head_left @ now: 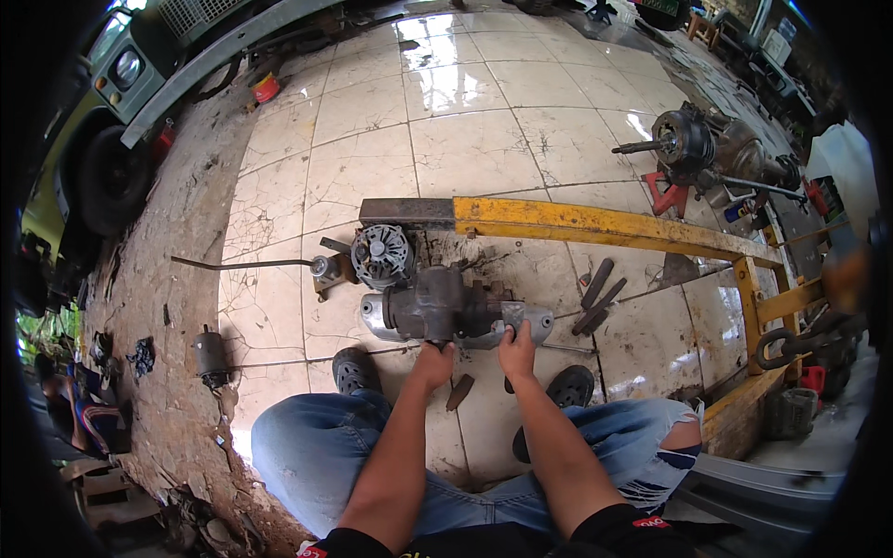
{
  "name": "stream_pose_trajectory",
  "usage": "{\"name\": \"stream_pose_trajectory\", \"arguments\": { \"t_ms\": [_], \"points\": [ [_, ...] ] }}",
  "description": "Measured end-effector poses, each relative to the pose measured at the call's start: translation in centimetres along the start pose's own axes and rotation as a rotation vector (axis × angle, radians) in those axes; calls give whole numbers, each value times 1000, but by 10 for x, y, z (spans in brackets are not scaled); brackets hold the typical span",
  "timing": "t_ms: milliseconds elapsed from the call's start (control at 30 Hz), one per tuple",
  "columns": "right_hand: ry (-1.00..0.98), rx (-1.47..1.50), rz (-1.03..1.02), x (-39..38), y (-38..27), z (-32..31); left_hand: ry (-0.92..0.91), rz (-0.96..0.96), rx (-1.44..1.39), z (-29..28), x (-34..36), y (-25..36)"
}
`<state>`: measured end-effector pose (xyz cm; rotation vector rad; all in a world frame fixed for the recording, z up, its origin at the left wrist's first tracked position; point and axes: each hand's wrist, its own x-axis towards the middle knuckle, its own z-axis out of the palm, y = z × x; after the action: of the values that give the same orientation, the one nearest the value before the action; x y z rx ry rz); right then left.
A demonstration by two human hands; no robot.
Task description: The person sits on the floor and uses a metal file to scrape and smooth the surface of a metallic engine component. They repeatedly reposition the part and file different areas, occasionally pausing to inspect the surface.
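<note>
On the tiles between my feet lies a dark, greasy cast-metal housing [441, 302] with a silver metal bracket [379, 321] showing at both ends. My left hand [433, 364] is closed at the near edge of the housing, its fingertips partly hidden beneath it. With the thumb on top, my right hand [517, 352] grips the silver bracket's right end. Just beyond the housing sits an alternator [382, 256] with a finned round face. Left of that is a small metal part on a bracket [328, 271], beside a long thin rod [242, 266].
A yellow steel beam [577, 221] with a dark end crosses beyond the housing to a yellow frame [752, 298]. Dark metal bars [597, 284] lie to the right. A large gearbox [707, 144] rests far right. A cylindrical motor [211, 355] stands left; a truck [112, 102] is far left.
</note>
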<state>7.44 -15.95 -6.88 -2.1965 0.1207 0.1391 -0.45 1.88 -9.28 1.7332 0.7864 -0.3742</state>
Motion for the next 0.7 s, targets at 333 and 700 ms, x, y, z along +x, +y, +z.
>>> {"name": "stream_pose_trajectory", "arguments": {
  "t_ms": [333,700],
  "points": [
    [-170,-84,-78,-8,1,-15,-8,-46,7,-3,-20,26],
    [-61,-43,-76,1,1,-15,13,-41,-25,-4,-22,25]
  ]
}}
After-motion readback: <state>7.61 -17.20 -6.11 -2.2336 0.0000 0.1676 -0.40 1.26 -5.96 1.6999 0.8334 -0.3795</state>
